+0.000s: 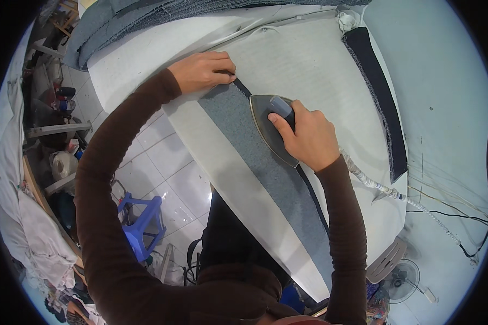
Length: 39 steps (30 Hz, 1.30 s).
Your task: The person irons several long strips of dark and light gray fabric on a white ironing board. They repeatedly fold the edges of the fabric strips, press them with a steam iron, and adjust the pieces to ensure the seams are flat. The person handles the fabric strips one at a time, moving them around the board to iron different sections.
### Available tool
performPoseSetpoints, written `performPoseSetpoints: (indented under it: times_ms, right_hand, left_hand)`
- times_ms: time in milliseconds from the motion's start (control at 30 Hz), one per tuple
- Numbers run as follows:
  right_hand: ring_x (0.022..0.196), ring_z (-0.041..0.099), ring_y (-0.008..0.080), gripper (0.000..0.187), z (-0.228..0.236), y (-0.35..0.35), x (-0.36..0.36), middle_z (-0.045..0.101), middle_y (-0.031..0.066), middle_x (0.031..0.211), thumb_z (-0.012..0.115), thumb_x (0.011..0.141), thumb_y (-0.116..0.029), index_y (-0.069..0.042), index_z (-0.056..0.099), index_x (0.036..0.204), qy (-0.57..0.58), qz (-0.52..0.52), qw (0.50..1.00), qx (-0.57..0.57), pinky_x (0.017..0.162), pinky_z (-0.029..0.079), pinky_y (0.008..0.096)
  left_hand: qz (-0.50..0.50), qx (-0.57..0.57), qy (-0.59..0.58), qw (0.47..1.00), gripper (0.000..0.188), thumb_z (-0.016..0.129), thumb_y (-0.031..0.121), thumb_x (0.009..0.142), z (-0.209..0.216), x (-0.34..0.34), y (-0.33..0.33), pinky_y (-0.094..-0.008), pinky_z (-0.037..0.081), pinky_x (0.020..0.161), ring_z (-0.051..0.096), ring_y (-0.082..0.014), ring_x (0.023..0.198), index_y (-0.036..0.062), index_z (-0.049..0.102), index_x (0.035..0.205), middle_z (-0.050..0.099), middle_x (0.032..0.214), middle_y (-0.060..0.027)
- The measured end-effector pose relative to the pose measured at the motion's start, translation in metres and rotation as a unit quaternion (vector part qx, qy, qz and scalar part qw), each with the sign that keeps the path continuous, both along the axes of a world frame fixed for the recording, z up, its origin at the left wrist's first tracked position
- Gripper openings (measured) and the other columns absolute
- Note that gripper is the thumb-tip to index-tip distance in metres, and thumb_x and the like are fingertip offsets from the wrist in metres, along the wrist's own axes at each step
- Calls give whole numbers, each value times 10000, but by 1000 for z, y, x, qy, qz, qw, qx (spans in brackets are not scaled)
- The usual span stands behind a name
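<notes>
A long blue-grey denim piece [255, 157] lies slantwise across the white padded ironing table [303, 59], its dark folded edge running along the right side. My right hand [314, 135] is closed round the handle of an iron [264, 127], whose soleplate rests on that dark edge. A wrapped cord [363, 176] leads from the iron toward the wall. At the far end of the denim, my left hand [203, 72] pinches the corner of the dark edge between thumb and fingers.
Stacked denim pieces [114, 35] lie along the table's far edge. A dark fabric strip [377, 103] lies at the right, beside the pale wall [439, 81]. Below left, a blue plastic stool [142, 225] stands on the tiled floor. A fan [400, 280] is at the lower right.
</notes>
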State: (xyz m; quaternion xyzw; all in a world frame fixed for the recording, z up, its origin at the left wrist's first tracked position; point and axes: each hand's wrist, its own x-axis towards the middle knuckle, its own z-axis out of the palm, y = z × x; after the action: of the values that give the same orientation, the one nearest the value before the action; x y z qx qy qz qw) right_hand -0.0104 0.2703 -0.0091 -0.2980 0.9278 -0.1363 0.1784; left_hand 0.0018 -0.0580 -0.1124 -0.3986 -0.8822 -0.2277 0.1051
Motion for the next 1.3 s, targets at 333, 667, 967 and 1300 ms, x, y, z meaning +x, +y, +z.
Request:
performPoseSetpoints:
  times_ms: [333,667,967,1300]
  right_hand:
    - [727,743,465,541,-5,-6,-7,726,247,759,665,1034,-535,4,661,983,1,1,1000,-7,652,592,528]
    - [744,745,474,547,-5,-11,-8,734,255,784,658,1037,-538,8,681,1026,0,5,1000,-1,660,595,532]
    - [709,744,463,548,-9,-23,-12,728,240,751,672,1030,-539,9,688,1010,9,14,1000,-12,631,596,518]
    - [703,748,456,560,-9,-42,-15,719,246,730,673,1027,-550,8,694,995,17,22,1000,-8,628,598,513]
  left_hand:
    - [126,114,-84,982,143,835,88,834,-9,12,11,-418,555,916,646,-287,1095,11,783,943,701,1112,-87]
    - [221,127,-181,950,169,906,185,805,-3,-6,15,-424,536,856,668,-266,971,83,772,816,718,938,-34]
    - [259,117,-278,918,158,897,132,760,2,-15,13,-409,554,792,695,-271,860,58,775,827,724,862,-82]
    - [261,115,-275,918,141,862,84,780,7,-9,7,-381,580,787,728,-272,858,20,758,851,745,886,-103]
